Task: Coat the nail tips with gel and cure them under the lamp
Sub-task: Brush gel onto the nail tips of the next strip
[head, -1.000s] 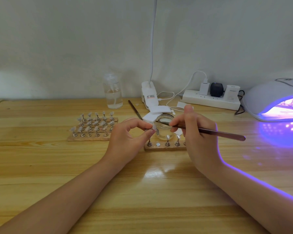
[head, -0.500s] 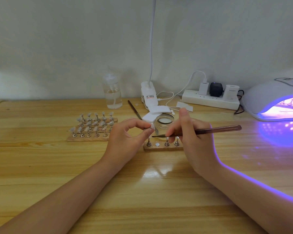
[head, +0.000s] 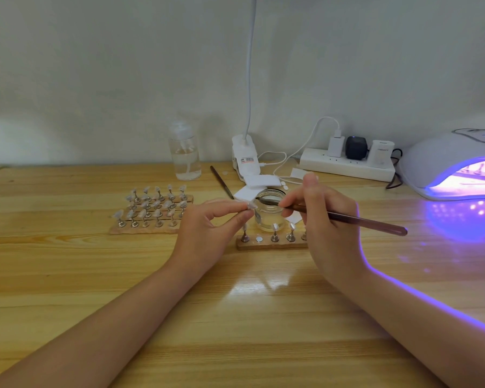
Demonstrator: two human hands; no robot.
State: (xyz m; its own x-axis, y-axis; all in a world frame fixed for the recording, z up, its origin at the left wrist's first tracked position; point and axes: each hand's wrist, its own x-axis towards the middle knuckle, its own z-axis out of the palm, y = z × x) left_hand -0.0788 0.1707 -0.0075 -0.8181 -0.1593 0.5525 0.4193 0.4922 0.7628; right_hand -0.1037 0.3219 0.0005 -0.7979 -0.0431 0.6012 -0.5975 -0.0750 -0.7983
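Observation:
My left hand (head: 207, 231) pinches a small nail tip on its metal stand (head: 253, 210) between thumb and fingers, just left of the open glass gel jar (head: 270, 212). My right hand (head: 326, 219) grips a thin brown brush (head: 356, 219), and the brush's bristle end lies across the jar's mouth. In front of the jar, a wooden strip (head: 269, 245) carries several nail tips on stands, with one bare round slot. At the far right the white curing lamp (head: 443, 161) glows violet, and a strip of tips lies inside it.
A wooden block with several rows of nail tips (head: 151, 211) stands to the left. Behind are a clear spray bottle (head: 184, 155), a second brush (head: 221, 182), white pads (head: 259, 182), a clip lamp base (head: 244, 158) and a power strip (head: 346, 163) with cables.
The brush tip rose from beside the held nail tip back to the jar's mouth, and its handle swung downward to the right. My left hand stayed in place.

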